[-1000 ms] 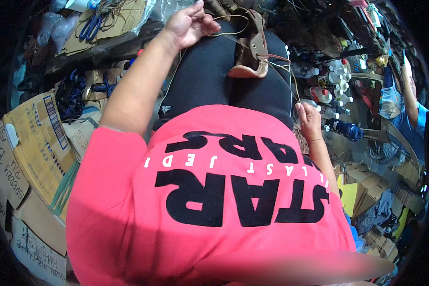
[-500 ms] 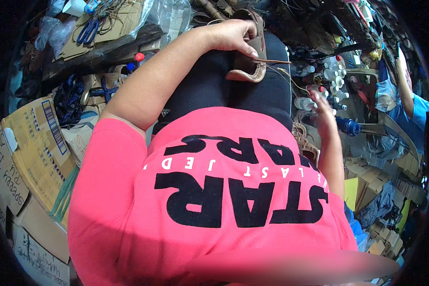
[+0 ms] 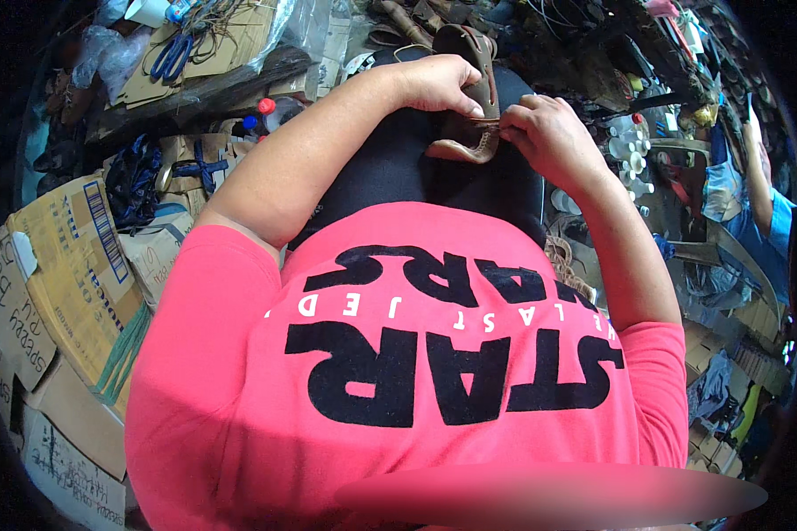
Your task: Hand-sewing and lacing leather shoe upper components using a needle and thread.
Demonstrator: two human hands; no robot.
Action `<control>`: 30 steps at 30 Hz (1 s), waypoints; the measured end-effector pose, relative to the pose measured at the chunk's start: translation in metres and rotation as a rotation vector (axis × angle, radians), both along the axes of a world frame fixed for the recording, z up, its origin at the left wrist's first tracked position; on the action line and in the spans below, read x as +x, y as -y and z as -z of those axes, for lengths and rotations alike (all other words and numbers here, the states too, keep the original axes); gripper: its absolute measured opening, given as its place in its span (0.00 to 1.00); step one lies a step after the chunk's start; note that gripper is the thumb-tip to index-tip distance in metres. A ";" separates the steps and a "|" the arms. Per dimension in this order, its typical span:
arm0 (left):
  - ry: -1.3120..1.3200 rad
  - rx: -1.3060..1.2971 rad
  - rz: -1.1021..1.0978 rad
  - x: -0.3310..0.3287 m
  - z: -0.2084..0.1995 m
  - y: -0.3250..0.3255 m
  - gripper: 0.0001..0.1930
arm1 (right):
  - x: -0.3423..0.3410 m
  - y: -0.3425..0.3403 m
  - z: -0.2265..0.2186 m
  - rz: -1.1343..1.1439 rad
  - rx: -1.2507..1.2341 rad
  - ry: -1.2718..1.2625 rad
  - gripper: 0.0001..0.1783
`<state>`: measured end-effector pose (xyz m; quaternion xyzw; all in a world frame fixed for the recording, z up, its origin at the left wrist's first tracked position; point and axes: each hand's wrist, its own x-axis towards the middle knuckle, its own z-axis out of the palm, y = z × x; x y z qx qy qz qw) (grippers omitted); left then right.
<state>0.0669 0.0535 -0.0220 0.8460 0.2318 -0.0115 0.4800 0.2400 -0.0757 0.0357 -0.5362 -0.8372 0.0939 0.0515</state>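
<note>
The shoe [image 3: 487, 88] lies on my thighs [image 3: 398, 159], which appear to serve as its support. Left of the shoe, my left hand [image 3: 443, 84] grasps its side with bent fingers, likely for steadiness. Right of the shoe, my right hand [image 3: 551, 134] pinches the lace [image 3: 490, 122] between its fingers, seemingly for tension.
</note>
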 end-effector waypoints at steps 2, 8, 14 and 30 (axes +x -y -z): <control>0.054 0.085 0.010 -0.001 0.006 0.001 0.17 | -0.001 0.002 -0.005 -0.011 -0.021 0.021 0.05; 0.046 0.216 0.008 -0.004 0.001 0.001 0.20 | 0.023 0.036 -0.027 0.226 -0.069 -0.100 0.02; 0.276 0.493 -0.395 -0.023 -0.011 0.029 0.29 | 0.021 0.058 -0.024 0.428 -0.124 -0.557 0.07; -0.002 -0.013 -0.071 -0.006 -0.020 0.007 0.19 | 0.009 0.027 0.020 0.616 -0.421 -0.848 0.11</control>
